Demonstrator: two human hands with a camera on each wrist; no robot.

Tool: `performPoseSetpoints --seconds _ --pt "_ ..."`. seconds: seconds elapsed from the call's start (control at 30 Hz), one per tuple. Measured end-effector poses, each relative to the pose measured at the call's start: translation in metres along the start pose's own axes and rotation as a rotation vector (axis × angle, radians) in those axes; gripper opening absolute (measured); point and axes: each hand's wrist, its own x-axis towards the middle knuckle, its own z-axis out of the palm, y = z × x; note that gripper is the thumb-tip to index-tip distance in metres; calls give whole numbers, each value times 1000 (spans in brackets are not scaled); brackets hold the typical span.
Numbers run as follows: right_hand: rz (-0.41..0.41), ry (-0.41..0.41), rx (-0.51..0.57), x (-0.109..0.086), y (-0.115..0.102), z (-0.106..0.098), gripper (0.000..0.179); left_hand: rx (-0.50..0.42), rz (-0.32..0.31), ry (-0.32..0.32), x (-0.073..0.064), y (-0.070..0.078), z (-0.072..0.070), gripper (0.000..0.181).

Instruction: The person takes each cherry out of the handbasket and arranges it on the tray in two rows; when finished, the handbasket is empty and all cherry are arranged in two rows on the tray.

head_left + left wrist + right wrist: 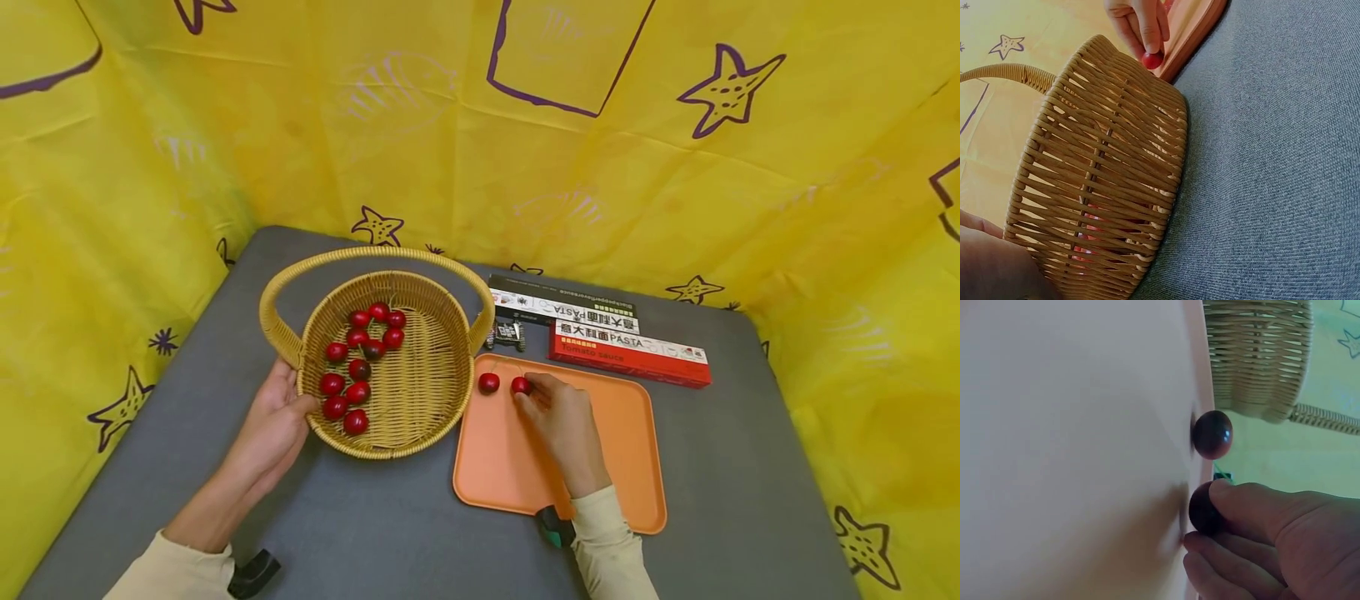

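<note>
My left hand grips the left rim of a round wicker basket with an arched handle. Several red cherries lie in the left and back part of the basket. Over the back left of an orange tray, my right hand pinches a cherry between thumb and fingers. Another cherry lies just left of it on the tray. In the right wrist view the pinched cherry looks dark, close to the tray surface. The left wrist view shows the basket's woven side beside my left hand.
Behind the tray lie a red pasta box and a black-and-white pasta box. A small dark object sits between basket and boxes. Yellow patterned cloth hangs around the grey table.
</note>
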Motion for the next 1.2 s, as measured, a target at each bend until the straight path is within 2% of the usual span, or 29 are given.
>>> performPoseSetpoints --seconds 0.3,0.87,1.07,1.2 --pt "20 -16 -64 1 -3 1 32 -3 5 -9 -1 0 0 90" --pt "39 -37 -75 0 -7 0 35 5 6 -7 -3 0 -2 88" --pt "41 -41 -51 2 -18 -22 45 7 11 -6 -2 -1 -2 88" --pt "-15 9 26 3 -34 -44 47 2 10 -7 1 0 -2 88"
